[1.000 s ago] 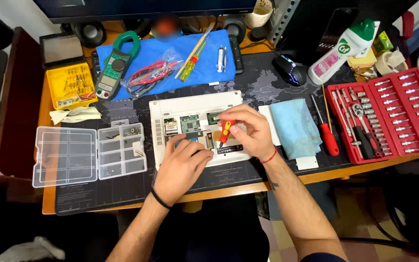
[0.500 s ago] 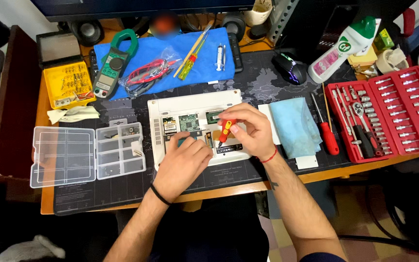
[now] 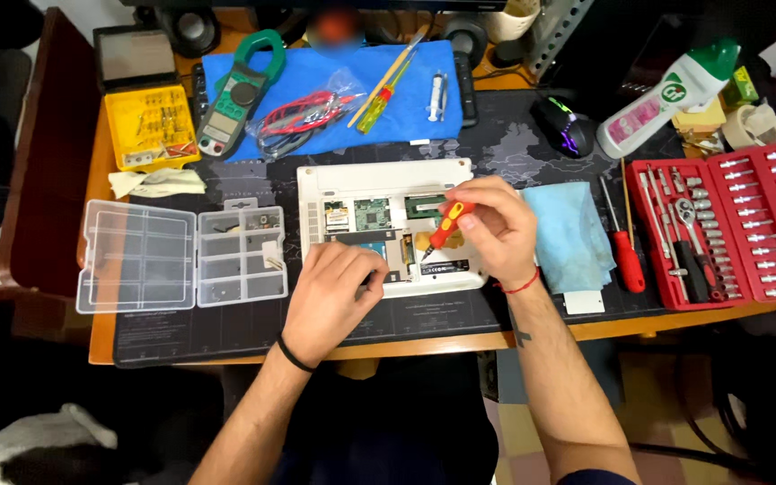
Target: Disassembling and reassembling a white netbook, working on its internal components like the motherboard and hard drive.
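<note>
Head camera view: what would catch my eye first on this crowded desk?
At the centre lies an opened white laptop with its circuit boards bare; the right hand holds a small red and yellow screwdriver over it while the left hand rests on its near edge. A red socket set case lies open at the right, a clear parts box at the left.
</note>
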